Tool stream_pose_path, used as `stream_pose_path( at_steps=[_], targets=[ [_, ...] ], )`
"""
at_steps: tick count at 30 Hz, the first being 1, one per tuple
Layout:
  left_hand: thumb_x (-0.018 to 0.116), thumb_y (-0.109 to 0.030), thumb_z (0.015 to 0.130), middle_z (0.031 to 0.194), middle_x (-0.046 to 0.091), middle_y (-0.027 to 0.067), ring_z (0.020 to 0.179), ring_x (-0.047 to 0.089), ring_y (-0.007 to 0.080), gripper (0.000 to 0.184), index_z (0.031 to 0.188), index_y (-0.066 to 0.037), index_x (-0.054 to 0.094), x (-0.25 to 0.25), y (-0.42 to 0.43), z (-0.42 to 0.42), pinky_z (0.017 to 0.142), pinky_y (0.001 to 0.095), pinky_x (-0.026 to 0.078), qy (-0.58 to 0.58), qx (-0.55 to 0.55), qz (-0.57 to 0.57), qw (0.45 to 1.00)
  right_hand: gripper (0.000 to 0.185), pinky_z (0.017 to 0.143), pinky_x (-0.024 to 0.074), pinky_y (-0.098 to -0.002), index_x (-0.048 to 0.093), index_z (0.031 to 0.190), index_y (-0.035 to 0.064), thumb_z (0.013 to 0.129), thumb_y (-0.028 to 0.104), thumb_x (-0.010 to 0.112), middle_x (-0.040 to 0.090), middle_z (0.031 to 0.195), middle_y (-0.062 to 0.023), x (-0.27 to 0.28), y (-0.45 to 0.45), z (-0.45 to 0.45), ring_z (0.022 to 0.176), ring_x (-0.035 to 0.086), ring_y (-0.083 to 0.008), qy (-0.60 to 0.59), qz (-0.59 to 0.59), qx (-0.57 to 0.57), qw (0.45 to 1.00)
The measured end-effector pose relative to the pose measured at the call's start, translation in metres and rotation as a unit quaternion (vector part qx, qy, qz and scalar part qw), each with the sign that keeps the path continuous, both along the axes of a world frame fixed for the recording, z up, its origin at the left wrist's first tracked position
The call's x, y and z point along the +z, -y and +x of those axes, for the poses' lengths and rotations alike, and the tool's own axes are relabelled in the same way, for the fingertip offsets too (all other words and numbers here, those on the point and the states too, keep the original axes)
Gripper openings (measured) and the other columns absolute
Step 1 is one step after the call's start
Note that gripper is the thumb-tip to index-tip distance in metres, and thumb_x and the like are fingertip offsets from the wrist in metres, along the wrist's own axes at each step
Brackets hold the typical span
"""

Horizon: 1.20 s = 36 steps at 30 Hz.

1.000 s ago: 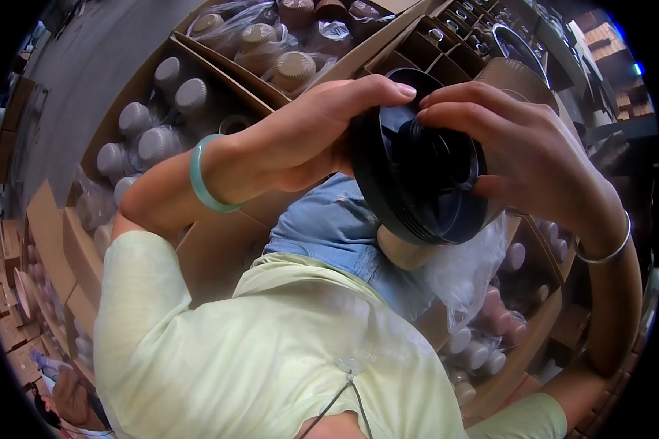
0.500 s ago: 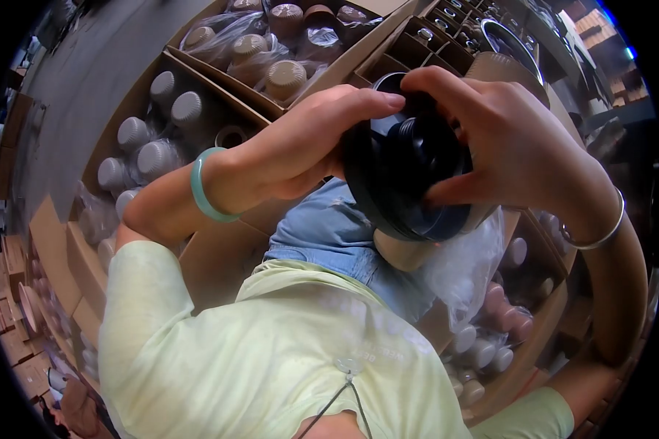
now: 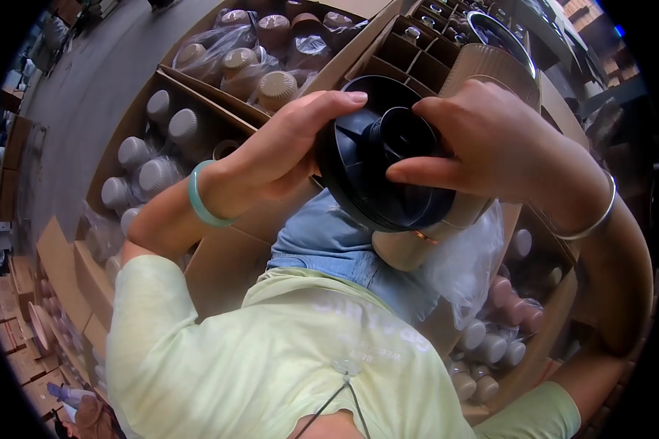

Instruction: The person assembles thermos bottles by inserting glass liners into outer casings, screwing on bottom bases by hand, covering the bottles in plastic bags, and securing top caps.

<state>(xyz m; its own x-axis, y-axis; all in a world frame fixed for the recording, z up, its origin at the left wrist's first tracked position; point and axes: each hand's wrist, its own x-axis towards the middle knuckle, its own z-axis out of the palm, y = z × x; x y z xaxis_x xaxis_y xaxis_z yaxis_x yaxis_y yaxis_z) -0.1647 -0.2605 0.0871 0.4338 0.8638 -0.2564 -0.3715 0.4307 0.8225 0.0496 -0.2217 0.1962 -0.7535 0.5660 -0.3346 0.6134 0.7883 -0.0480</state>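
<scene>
A round black plastic part (image 3: 344,186), with a raised cylindrical collar (image 3: 405,134) in its middle, is tilted so that its inside faces up. My left hand (image 3: 285,143) holds its outer rim from the left, the thumb on the top edge and the other fingers mostly hidden behind. My right hand (image 3: 483,139) has thumb and index finger closed on the central collar from the right. Below the black part, a beige cylindrical piece (image 3: 399,251) shows, partly hidden. A clear plastic bag (image 3: 465,267) hangs beside it.
Cardboard boxes of bagged cups stand at the left (image 3: 156,175), the top (image 3: 277,89) and the lower right (image 3: 490,350). A divided carton (image 3: 426,72) and a ribbed beige cylinder (image 3: 490,69) are beyond my right hand. Another person (image 3: 88,413) shows at the lower left.
The black part has shifted left, and its central collar shows more clearly. My right hand has moved left with it, its thumb and index finger changing position around the collar.
</scene>
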Motion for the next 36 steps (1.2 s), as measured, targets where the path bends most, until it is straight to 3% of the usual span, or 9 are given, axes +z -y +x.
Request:
stream_pose_path(
  at_steps=[1,2,8,14,18,26,29,33,36],
  targets=[
    [0.056,-0.028,0.098,0.112,0.069,0.0085,0.099,0.070,0.0133,0.036,0.123,-0.001,0.057,-0.001,0.000,0.000,0.087,0.0279,0.058,0.001,0.001,0.011,1.000,0.069,0.066,0.0569,-0.0349,0.059,0.122,-0.0024,0.072,0.039,0.085,0.069,0.082,-0.0190,0.000,0.003,-0.001,0.072,0.071,-0.0328,0.044,0.011,-0.030,0.999],
    [0.057,-0.028,0.098,0.112,0.068,0.0085,0.098,0.069,0.0130,0.037,0.123,-0.001,0.056,-0.002,-0.001,0.000,0.086,0.0272,0.058,0.003,0.002,0.021,1.000,0.073,0.064,0.0564,-0.0361,0.060,0.115,-0.0039,0.073,0.051,0.082,0.068,0.081,-0.0211,-0.012,0.005,0.009,0.070,0.070,-0.0340,-0.066,0.076,0.011,0.995],
    [0.059,-0.030,0.096,0.104,0.065,0.0051,0.090,0.068,0.0081,0.037,0.120,-0.003,0.051,0.007,0.009,0.012,0.074,0.0202,0.058,-0.092,0.058,0.101,0.989,0.067,0.070,0.0565,-0.0379,0.059,0.117,-0.0038,0.071,0.038,0.085,0.068,0.083,-0.0217,-0.015,0.006,0.005,0.076,0.069,-0.0371,-0.086,0.040,-0.056,0.994],
    [0.060,-0.028,0.094,0.096,0.063,0.0019,0.084,0.067,0.0059,0.027,0.110,-0.008,0.051,0.020,0.006,0.003,0.067,0.0187,0.058,-0.122,0.016,0.056,0.991,0.070,0.075,0.0566,-0.0392,0.058,0.120,-0.0027,0.060,0.016,0.088,0.067,0.101,-0.0220,-0.022,0.010,0.014,0.087,0.068,-0.0386,-0.158,0.034,0.071,0.984],
    [0.060,-0.028,0.093,0.095,0.063,0.0012,0.080,0.067,0.0056,0.028,0.111,-0.008,0.051,0.008,0.001,0.007,0.063,0.0186,0.058,-0.088,0.020,0.051,0.995,0.074,0.076,0.0565,-0.0396,0.056,0.123,-0.0012,0.058,0.015,0.088,0.066,0.110,-0.0205,-0.021,0.004,0.019,0.089,0.068,-0.0377,-0.197,0.056,0.162,0.965],
    [0.061,-0.025,0.093,0.103,0.063,0.0042,0.091,0.066,0.0080,0.033,0.116,-0.004,0.051,0.009,-0.003,0.006,0.076,0.0222,0.058,-0.090,0.010,0.052,0.995,0.068,0.069,0.0555,-0.0375,0.056,0.115,0.0029,0.061,0.028,0.089,0.066,0.100,-0.0144,-0.018,0.013,0.013,0.082,0.069,-0.0345,-0.120,0.140,0.091,0.979],
    [0.062,-0.026,0.093,0.103,0.062,0.0045,0.093,0.065,0.0081,0.034,0.117,-0.004,0.051,0.008,-0.004,0.011,0.078,0.0219,0.057,-0.107,0.035,0.057,0.992,0.051,0.069,0.0538,-0.0429,0.055,0.100,0.0028,0.068,0.030,0.085,0.065,0.087,-0.0141,-0.019,0.021,0.011,0.086,0.067,-0.0356,-0.099,0.131,-0.018,0.986],
    [0.062,-0.026,0.092,0.101,0.062,0.0047,0.096,0.064,0.0088,0.033,0.114,-0.003,0.053,0.008,-0.004,0.009,0.081,0.0216,0.056,-0.132,0.038,0.058,0.989,0.053,0.072,0.0536,-0.0441,0.054,0.101,0.0012,0.068,0.029,0.084,0.062,0.092,-0.0168,-0.034,0.016,0.018,0.084,0.066,-0.0355,-0.200,0.109,0.007,0.974],
    [0.062,-0.027,0.092,0.098,0.065,0.0052,0.088,0.067,0.0100,0.029,0.109,-0.004,0.057,0.008,-0.014,0.005,0.077,0.0222,0.057,-0.118,-0.019,0.017,0.993,0.051,0.070,0.0535,-0.0423,0.051,0.106,0.0027,0.068,0.019,0.081,0.059,0.096,-0.0151,-0.029,0.012,0.017,0.082,0.065,-0.0346,-0.248,0.086,0.143,0.954]
  ],
)
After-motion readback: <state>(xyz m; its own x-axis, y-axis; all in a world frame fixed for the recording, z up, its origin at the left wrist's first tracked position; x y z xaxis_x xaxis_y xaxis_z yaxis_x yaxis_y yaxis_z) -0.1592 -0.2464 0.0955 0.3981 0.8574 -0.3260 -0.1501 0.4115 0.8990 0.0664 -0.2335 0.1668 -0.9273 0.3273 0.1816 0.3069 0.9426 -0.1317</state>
